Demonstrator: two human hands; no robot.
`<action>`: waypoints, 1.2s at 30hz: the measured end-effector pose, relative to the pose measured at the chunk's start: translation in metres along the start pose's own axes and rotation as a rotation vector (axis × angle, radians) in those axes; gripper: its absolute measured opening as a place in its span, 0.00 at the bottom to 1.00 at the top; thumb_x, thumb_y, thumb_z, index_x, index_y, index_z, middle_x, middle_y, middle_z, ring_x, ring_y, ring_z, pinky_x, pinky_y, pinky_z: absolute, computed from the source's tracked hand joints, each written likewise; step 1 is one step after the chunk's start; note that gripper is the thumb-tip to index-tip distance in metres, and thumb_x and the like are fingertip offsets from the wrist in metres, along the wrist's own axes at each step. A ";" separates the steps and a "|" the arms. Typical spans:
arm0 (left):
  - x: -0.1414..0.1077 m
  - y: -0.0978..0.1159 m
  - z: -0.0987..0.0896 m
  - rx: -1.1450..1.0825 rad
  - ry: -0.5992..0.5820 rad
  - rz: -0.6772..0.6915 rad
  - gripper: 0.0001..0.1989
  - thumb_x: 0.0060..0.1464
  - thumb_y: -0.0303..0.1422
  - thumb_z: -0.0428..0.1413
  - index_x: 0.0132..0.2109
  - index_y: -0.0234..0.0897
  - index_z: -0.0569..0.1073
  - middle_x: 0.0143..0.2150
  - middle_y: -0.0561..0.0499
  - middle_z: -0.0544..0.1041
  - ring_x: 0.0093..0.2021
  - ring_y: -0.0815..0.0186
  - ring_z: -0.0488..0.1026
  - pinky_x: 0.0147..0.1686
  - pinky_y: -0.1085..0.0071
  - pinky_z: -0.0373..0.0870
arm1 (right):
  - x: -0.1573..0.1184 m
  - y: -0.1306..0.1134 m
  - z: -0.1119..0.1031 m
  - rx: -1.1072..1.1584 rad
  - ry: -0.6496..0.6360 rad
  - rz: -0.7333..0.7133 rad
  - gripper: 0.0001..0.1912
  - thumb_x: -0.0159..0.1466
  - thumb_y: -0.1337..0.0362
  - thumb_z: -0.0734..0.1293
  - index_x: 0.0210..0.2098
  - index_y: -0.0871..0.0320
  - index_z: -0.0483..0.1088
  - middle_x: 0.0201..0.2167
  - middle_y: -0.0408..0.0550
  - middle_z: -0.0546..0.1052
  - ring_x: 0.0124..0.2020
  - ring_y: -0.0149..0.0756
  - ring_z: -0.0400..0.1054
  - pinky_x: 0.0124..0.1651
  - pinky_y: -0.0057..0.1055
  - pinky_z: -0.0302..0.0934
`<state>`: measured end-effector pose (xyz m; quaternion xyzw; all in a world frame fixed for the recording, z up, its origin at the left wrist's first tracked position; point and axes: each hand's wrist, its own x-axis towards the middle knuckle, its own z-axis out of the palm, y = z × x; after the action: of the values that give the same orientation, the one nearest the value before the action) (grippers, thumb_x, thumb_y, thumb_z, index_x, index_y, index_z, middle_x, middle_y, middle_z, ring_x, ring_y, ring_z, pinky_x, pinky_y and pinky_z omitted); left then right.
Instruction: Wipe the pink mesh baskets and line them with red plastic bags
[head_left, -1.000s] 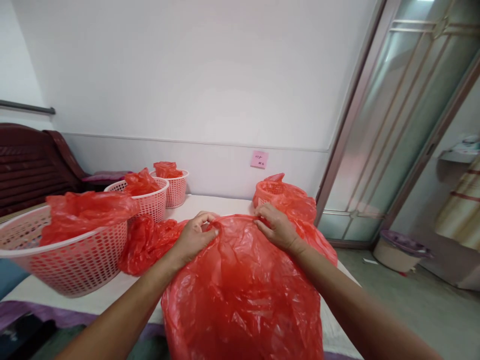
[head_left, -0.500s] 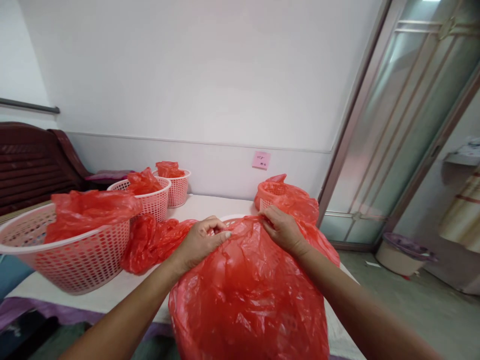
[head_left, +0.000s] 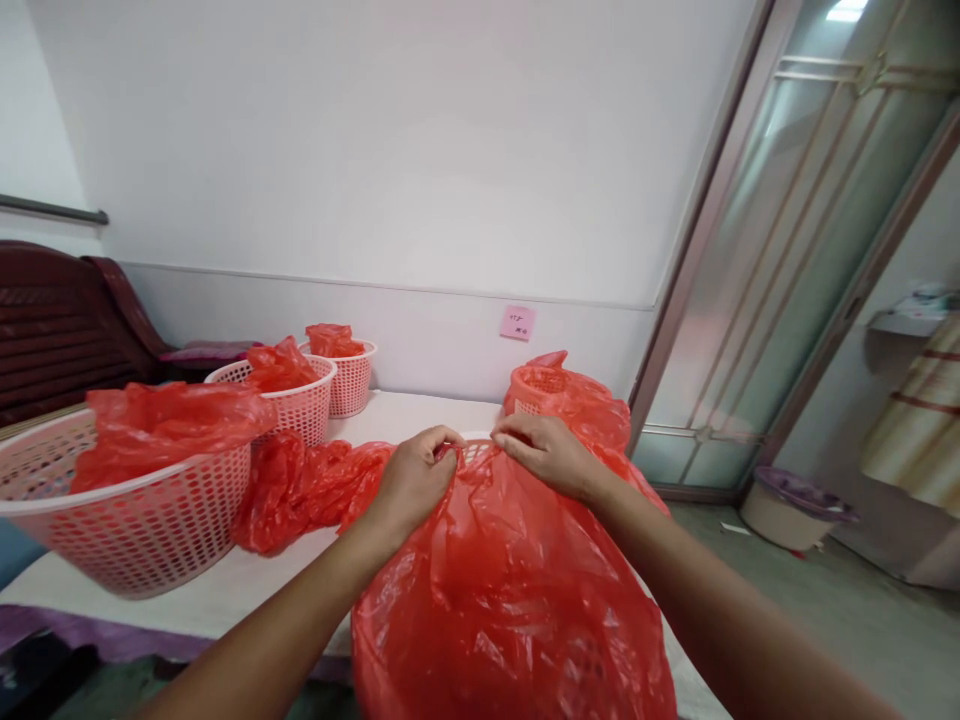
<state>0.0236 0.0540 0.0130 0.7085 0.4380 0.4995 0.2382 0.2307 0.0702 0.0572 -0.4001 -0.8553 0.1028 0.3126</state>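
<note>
Left hand [head_left: 415, 478], right hand [head_left: 546, 455]: each grip pinched closed on red plastic bag [head_left: 517, 590] (perforated basket [head_left: 477, 436] partly beneath).

The pink note [head_left: 517, 322] on the wall [head_left: 412, 150] bears handwriting [head_left: 520, 331] too small to read.

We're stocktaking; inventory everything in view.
Table: one, white, centre
Front bag: one, red, foreground
Front basket: one, pale, partly behind it
Bagged rear basket: one, pinkish, right
Open baskets: three, pink, left
Bag bundles: three, red, inside those
Bag heap: one, red, table
Wall: one, white, rear
Note: one, pink, wall
Bench: one, brown, left
Door: one, brown-framed, right
Bin: one, beige, right
Cloth: one, yellowish, right
Left hand, right hand: one each, bare, on front bag
</note>
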 end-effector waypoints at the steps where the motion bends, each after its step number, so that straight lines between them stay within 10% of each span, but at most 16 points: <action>1: 0.001 0.000 0.000 0.001 0.004 -0.008 0.08 0.53 0.30 0.50 0.35 0.40 0.74 0.28 0.56 0.72 0.29 0.67 0.66 0.30 0.72 0.58 | -0.001 0.002 -0.001 0.058 -0.031 0.028 0.12 0.63 0.56 0.61 0.29 0.55 0.70 0.25 0.43 0.71 0.28 0.34 0.63 0.32 0.30 0.54; 18: 0.001 -0.008 0.008 0.168 0.104 -0.019 0.06 0.45 0.25 0.50 0.29 0.42 0.63 0.21 0.61 0.60 0.23 0.70 0.57 0.24 0.72 0.49 | -0.013 0.033 -0.003 0.361 0.271 0.184 0.16 0.61 0.50 0.62 0.29 0.57 0.68 0.29 0.43 0.69 0.32 0.33 0.62 0.36 0.31 0.56; 30: 0.006 -0.007 0.002 0.212 0.216 -0.060 0.05 0.49 0.25 0.50 0.32 0.42 0.63 0.21 0.60 0.61 0.23 0.69 0.59 0.25 0.72 0.51 | -0.044 0.040 -0.024 0.448 -0.140 0.243 0.16 0.58 0.51 0.68 0.29 0.59 0.69 0.22 0.38 0.63 0.24 0.26 0.53 0.27 0.27 0.47; 36: 0.007 -0.004 0.005 0.210 0.145 0.029 0.05 0.53 0.29 0.50 0.30 0.40 0.68 0.25 0.57 0.68 0.27 0.68 0.64 0.29 0.72 0.55 | -0.049 0.030 -0.021 0.423 -0.012 0.167 0.13 0.61 0.55 0.66 0.28 0.57 0.66 0.24 0.38 0.63 0.25 0.27 0.54 0.29 0.27 0.49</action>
<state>0.0276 0.0627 0.0115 0.6978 0.4936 0.5042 0.1234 0.2858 0.0519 0.0384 -0.3944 -0.7804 0.3078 0.3751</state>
